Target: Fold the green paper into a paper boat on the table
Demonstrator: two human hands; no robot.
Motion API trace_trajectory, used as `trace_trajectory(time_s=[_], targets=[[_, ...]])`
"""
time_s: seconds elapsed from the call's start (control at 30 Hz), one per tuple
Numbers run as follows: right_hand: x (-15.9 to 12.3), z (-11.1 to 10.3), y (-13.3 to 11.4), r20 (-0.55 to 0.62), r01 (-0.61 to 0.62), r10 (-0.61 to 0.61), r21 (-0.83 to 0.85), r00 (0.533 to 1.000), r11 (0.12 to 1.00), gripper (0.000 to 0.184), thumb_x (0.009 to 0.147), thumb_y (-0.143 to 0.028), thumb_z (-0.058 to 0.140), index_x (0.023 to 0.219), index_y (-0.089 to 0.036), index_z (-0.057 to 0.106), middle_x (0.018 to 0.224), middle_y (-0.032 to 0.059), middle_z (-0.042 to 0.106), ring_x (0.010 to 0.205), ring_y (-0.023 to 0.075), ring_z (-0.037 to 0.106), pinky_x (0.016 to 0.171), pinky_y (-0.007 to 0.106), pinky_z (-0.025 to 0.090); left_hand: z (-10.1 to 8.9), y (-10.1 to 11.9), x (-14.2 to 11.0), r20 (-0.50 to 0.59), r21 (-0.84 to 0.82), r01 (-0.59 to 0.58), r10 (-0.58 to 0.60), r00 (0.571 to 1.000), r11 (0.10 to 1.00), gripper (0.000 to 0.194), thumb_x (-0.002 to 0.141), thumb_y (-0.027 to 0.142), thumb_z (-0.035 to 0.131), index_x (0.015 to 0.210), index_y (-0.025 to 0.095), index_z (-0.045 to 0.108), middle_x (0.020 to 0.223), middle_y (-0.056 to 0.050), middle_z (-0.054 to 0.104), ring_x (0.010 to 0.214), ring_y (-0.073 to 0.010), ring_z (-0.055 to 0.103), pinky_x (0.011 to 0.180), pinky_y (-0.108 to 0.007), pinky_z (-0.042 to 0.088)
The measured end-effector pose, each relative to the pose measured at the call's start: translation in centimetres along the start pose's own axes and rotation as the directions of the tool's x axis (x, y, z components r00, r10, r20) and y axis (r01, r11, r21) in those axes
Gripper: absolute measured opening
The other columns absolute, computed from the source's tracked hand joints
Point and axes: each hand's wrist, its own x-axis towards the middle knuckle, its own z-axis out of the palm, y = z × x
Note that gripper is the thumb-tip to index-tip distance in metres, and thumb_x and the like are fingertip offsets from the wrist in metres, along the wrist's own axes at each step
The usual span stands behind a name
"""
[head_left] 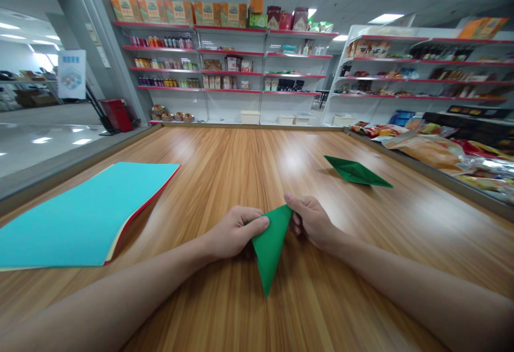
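Between my two hands is a piece of folded green paper point(273, 242), a narrow triangle with its point toward me. My left hand point(236, 230) pinches its left edge, thumb on top and the other fingers partly hidden underneath. At the upper right corner, my right hand point(314, 220) grips the paper between thumb and curled fingers. Farther back on the right lies a folded green paper boat point(357, 172), apart from both hands. A stack of coloured paper point(92, 210), light blue on top with yellow and red edges below, rests at the left.
The wood-grain table point(225, 165) has a raised border point(257, 125). Packaged snacks point(433, 151) lie beyond its right edge. Stocked shelves point(228, 50) stand behind the table, and a sign point(72, 74) stands at the far left by a red box point(116, 115).
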Motion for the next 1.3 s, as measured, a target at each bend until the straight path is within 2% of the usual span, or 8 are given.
trace_trajectory(time_s=[0.2,0.37,0.53,0.77,0.97,1.07,1.2,1.3], targets=[[-0.1,0.3,-0.3,0.102,0.006,0.008,-0.136,0.995,0.991,0.067,0.082,-0.069,0.045,0.045,-0.014,0.052,0.039,0.0024,0.048,0.034,0.0093,0.045,0.035,0.02,0.029,0.2,0.6,-0.1,-0.003,-0.006,0.022,-0.022,1.0,1.0,0.041,0.094,0.044,0.04,0.076,0.011,0.057,0.078,-0.006,0.056,0.068,-0.0147,0.053,0.061,-0.025,0.041],[-0.2,0.3,-0.4,0.104,0.007,0.009,-0.149,0.995,0.989,0.069,0.085,-0.069,0.04,0.043,-0.014,0.05,0.037,0.0025,0.047,0.033,0.0092,0.044,0.034,0.02,0.028,0.1,0.3,-0.1,0.017,-0.01,0.02,-0.02,1.0,1.0,0.042,0.094,0.045,0.04,0.081,0.011,0.061,0.08,-0.007,0.058,0.069,-0.0153,0.054,0.063,-0.026,0.043],[-0.3,0.2,-0.1,0.236,0.047,-0.007,-0.161,0.972,0.986,0.068,0.085,-0.07,0.039,0.049,-0.013,0.051,0.041,0.0024,0.049,0.037,0.009,0.046,0.036,0.02,0.031,0.2,0.5,-0.1,0.01,-0.037,-0.016,0.016,1.0,0.999,0.041,0.094,0.045,0.041,0.085,0.012,0.064,0.077,-0.007,0.06,0.075,-0.0182,0.057,0.071,-0.029,0.046],[-0.4,0.2,-0.1,0.215,0.033,0.005,-0.172,0.977,0.985,0.068,0.086,-0.069,0.038,0.049,-0.014,0.05,0.041,0.002,0.048,0.035,0.0087,0.045,0.034,0.019,0.03,0.1,0.8,0.0,0.009,-0.013,-0.005,0.005,1.0,1.0,0.043,0.093,0.046,0.042,0.082,0.011,0.064,0.076,-0.007,0.06,0.076,-0.0192,0.059,0.067,-0.027,0.045],[-0.3,0.3,-0.2,0.246,0.033,0.013,-0.181,0.969,0.983,0.068,0.084,-0.071,0.038,0.05,-0.014,0.049,0.042,0.0021,0.048,0.037,0.0086,0.045,0.035,0.02,0.029,0.2,0.7,0.0,0.017,-0.038,-0.022,0.022,1.0,0.999,0.04,0.094,0.043,0.041,0.084,0.011,0.062,0.08,-0.007,0.06,0.079,-0.0185,0.058,0.073,-0.028,0.045],[-0.4,0.2,-0.2,0.291,0.051,0.008,-0.193,0.957,0.98,0.067,0.085,-0.07,0.038,0.051,-0.014,0.05,0.043,0.0027,0.049,0.039,0.009,0.046,0.038,0.02,0.031,0.3,0.3,0.0,-0.079,-0.034,-0.02,0.017,0.997,0.999,0.038,0.094,0.043,0.041,0.08,0.012,0.057,0.079,-0.005,0.058,0.078,-0.0175,0.056,0.072,-0.028,0.044],[-0.7,0.2,-0.6,0.37,0.124,-0.022,-0.255,0.929,0.959,0.065,0.087,-0.067,0.04,0.053,-0.013,0.053,0.048,0.0039,0.052,0.044,0.0092,0.047,0.042,0.021,0.033,0.3,-0.1,0.2,-0.231,-0.025,-0.027,0.02,0.973,0.999,0.039,0.094,0.045,0.041,0.076,0.014,0.054,0.069,-0.001,0.053,0.064,-0.0126,0.05,0.062,-0.024,0.041],[-0.8,0.2,-1.0,0.408,0.141,0.003,-0.323,0.913,0.936,0.062,0.086,-0.065,0.044,0.056,-0.012,0.055,0.05,0.0039,0.053,0.044,0.0092,0.047,0.041,0.02,0.032,0.3,-0.2,0.3,-0.294,-0.032,-0.045,0.033,0.955,0.998,0.037,0.094,0.045,0.042,0.075,0.014,0.052,0.068,0.0,0.05,0.062,-0.0112,0.048,0.059,-0.022,0.039]])
